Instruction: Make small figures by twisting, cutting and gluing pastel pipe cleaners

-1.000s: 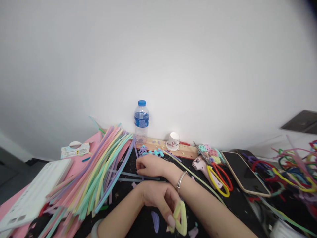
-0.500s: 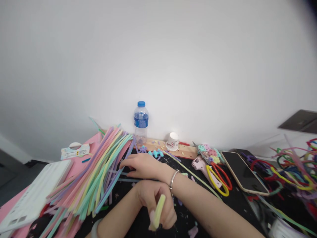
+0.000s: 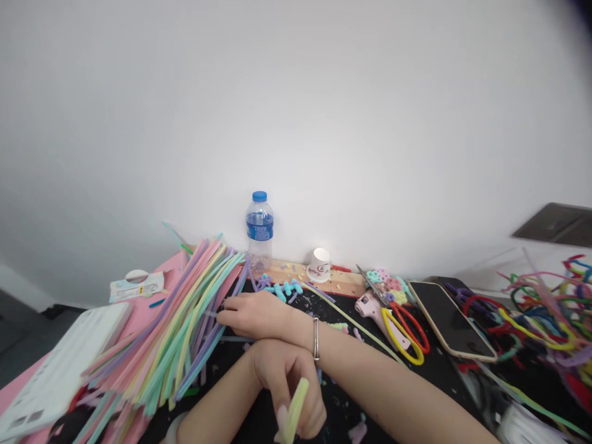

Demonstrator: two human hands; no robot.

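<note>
My forearms cross over the black table. My left hand (image 3: 292,388), nearest to me, is closed on a short length of pale yellow pipe cleaner (image 3: 296,407), which sticks up between thumb and fingers. My right hand (image 3: 259,316) reaches across to the left, above the left wrist. Its fingers are drawn together at the edge of a large bundle of pastel pipe cleaners (image 3: 185,327), on a pale purple pipe cleaner (image 3: 210,313); the thumb is hidden. Behind that hand lie a twisted turquoise pipe-cleaner piece (image 3: 284,290) and a purple one (image 3: 263,282).
Scissors (image 3: 401,333) lie over a pink glue gun (image 3: 370,306), beside a phone (image 3: 451,320). A water bottle (image 3: 259,228) and upturned paper cup (image 3: 319,265) stand by the wall. At left is a white keyboard-like object (image 3: 65,364); at right, tangled coloured pipe cleaners (image 3: 550,314).
My right hand's fingers have gone from apart to drawn together, and that hand has moved slightly left. My left hand still holds the yellow piece. The view has shifted slightly.
</note>
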